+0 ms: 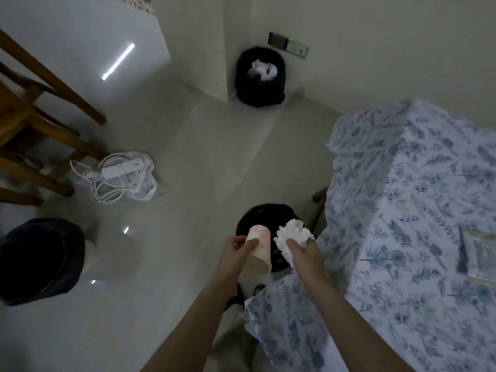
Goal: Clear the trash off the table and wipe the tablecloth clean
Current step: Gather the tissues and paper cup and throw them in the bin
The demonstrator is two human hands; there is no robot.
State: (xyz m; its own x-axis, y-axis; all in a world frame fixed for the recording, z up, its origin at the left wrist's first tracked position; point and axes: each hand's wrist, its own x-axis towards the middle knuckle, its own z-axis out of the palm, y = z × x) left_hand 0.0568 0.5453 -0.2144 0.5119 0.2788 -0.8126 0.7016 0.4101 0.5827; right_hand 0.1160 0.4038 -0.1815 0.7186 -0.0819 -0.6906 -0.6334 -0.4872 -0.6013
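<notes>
My left hand (234, 251) grips a pale paper cup (258, 249), tilted with its base pointing away from me. My right hand (302, 252) is closed on a wad of crumpled white tissue (290, 236). Both are held just above a black-lined trash bin (264, 213) on the floor, beside the table's corner. The table at the right wears a white tablecloth with a blue floral print (402, 200). A flat packet or booklet (480, 253) with a dark strip along its left side lies on the cloth near the right edge.
A second black-bagged bin (259, 76) holding white paper stands in the far wall corner. A white power strip with coiled cable (120, 173) lies on the floor at left, by wooden chair legs (40, 124). A dark round stool or bin (40, 260) sits lower left.
</notes>
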